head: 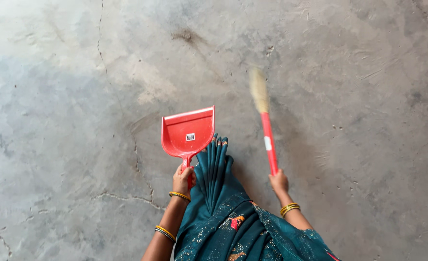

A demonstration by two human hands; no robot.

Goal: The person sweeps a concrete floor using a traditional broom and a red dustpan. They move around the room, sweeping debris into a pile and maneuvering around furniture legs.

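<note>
Cracked grey concrete floor (54,121): left hand (182,180) grips the light, stiff red dustpan (187,133) by its handle; right hand (278,182) clasps the light broom (267,130) at its stick's end.

The floor (78,72) is bare grey concrete, mottled with paler and darker patches. Thin cracks (127,197) wander across it (one runs down from the top edge, others branch low on the left). A dark smudge (187,35) and small specks (338,128) lie on it.
</note>
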